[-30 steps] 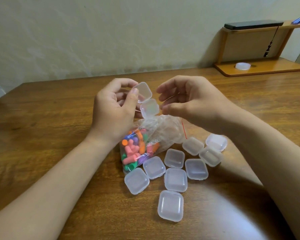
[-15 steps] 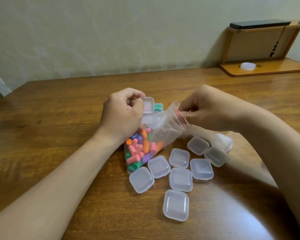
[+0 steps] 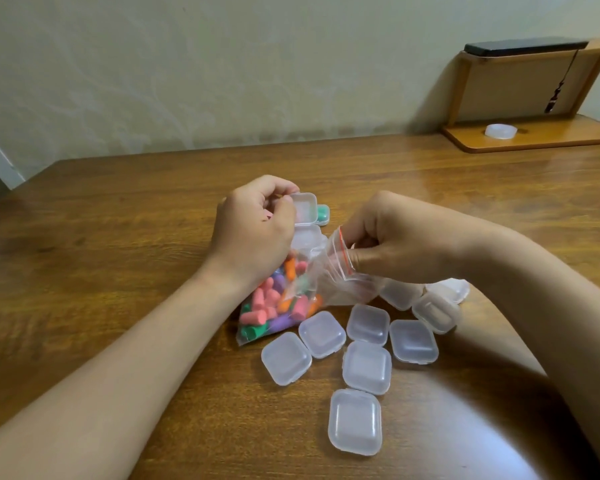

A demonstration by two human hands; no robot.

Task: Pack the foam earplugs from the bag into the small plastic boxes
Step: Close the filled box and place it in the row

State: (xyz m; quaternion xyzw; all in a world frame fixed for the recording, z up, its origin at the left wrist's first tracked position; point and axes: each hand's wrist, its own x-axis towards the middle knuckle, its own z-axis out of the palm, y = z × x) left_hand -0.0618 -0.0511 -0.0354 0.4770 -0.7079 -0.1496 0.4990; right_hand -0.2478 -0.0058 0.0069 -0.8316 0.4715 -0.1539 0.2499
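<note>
A clear zip bag (image 3: pixel 321 278) with a red seal strip lies on the wooden table (image 3: pixel 118 265), full of pink, orange, purple and green foam earplugs (image 3: pixel 274 306). My right hand (image 3: pixel 395 244) pinches the bag's mouth and lifts it. My left hand (image 3: pixel 257 230) holds an open small plastic box (image 3: pixel 303 220), lid up, just above the bag. Behind that box sits another box with green earplugs inside (image 3: pixel 323 215). Several shut empty boxes (image 3: pixel 366 367) lie in a cluster in front of the bag, some partly under my right wrist.
A wooden shelf stand (image 3: pixel 534 133) stands at the back right against the wall, with a white round lid (image 3: pixel 500 130) on its base and a dark flat device (image 3: pixel 523 46) on top. The table's left corner is at the far left.
Both hands came down from mid-air toward the table. My right hand moved off the box and took hold of the bag's mouth. My left hand keeps the open box.
</note>
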